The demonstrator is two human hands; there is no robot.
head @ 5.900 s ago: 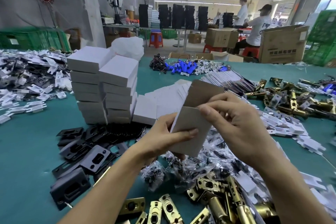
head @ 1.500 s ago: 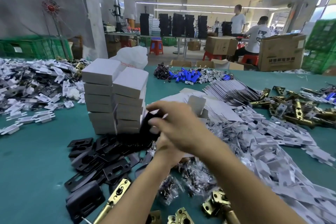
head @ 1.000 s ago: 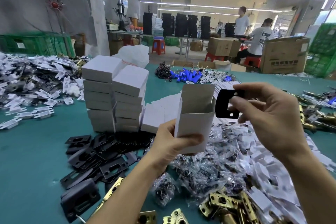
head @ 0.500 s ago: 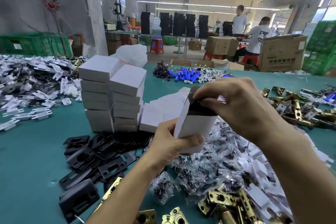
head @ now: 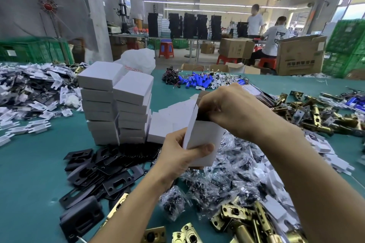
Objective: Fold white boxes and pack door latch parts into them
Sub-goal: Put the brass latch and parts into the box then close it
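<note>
My left hand (head: 178, 154) grips a small open white box (head: 204, 136) upright above the table, thumb across its front. My right hand (head: 233, 111) is at the box's open top, fingers curled on a black strike plate (head: 202, 117) that sits mostly inside the box. Only a dark strip of the plate shows. Black strike plates (head: 106, 165) lie in a heap at the lower left. Brass latch bolts (head: 243, 221) lie at the bottom, and bagged screws (head: 219, 179) lie under the box.
Two stacks of closed white boxes (head: 118, 104) stand left of centre, with flat box blanks (head: 169, 122) beside them. White card inserts (head: 276, 175) and more brass latches (head: 320, 112) spread right. Blue cylinders (head: 197, 82) lie at the back. The table (head: 29, 173) is teal. Two people work far behind.
My right hand picked a black plate from the left heap, lifted it beside the box, then pushed it down into the open top. The left hand kept hold of the box.
</note>
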